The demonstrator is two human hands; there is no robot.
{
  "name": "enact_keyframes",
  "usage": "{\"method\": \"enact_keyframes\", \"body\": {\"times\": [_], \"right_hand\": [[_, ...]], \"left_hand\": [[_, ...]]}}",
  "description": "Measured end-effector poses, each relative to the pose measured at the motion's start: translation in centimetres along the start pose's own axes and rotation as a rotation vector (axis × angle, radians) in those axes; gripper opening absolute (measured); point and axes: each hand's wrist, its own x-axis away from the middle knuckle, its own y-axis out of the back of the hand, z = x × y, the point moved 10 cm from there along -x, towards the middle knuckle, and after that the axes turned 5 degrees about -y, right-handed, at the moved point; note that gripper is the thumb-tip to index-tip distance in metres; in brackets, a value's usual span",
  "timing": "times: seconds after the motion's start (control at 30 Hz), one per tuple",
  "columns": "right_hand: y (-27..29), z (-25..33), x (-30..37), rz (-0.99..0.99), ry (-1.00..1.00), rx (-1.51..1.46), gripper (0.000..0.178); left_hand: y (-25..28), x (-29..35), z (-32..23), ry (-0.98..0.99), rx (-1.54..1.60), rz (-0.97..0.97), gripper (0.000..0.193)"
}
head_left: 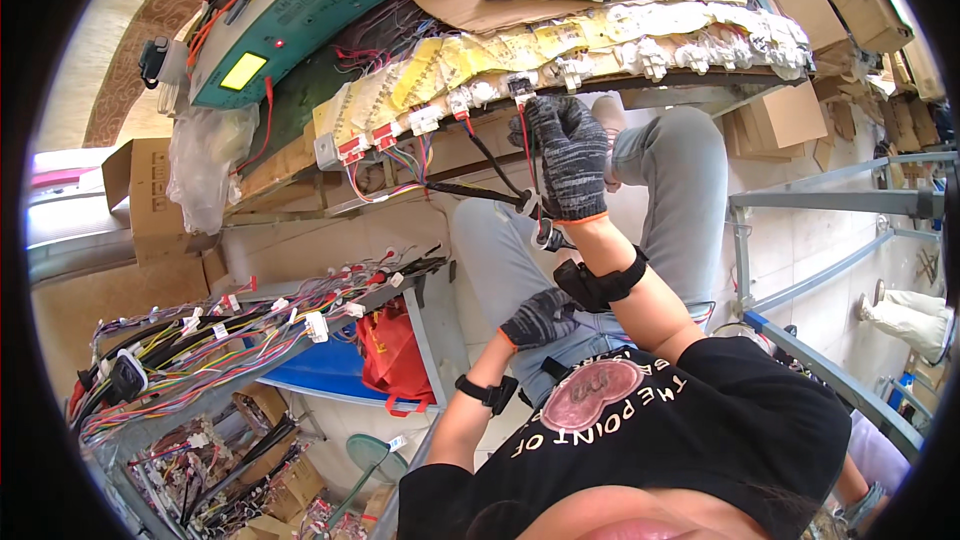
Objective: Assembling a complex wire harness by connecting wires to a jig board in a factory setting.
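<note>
Grey-gloved, my right hand (568,158) curls at the black connector (521,86), 12 o'clock; best kept square. My left hand (538,321) waits lower; both grips: can't tell.

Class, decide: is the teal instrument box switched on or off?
On. The teal instrument box shows a glowing yellow-green display and a lit red indicator light.

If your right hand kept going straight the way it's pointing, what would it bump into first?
Probably the dark connector just ahead of the right hand, though I can't tell whether they already touch.
</note>
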Motion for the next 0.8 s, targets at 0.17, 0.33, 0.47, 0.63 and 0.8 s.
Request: {"method": "enact_keyframes", "body": {"times": [0.17, 0.33, 0.47, 0.63, 0.8], "right_hand": [[0.1, 0.9, -0.2, 0.033, 0.046, 0.169, 0.014], [-0.2, 0.9, -0.1, 0.068, 0.001, 0.093, 0.014], [0.1, 0.5, -0.6, 0.087, 0.000, 0.108, 0.014], [-0.2, 1.0, -0.5, 0.095, 0.129, 0.307, 0.014], [-0.2, -0.2, -0.9, 0.071, 0.036, 0.132, 0.013]], "left_hand": [[1.7, 2.8, -1.8, -0.044, 0.473, -0.135, 0.032], [3.2, 4.5, -1.4, -0.024, 0.880, -0.392, 0.036], [4.1, 4.5, -2.2, -0.036, 1.103, -0.512, 0.031], [5.9, 4.2, -2.5, -0.089, 1.221, -0.743, 0.022], [10.8, 5.2, -4.9, -0.194, 1.168, -1.003, 0.026]]}}
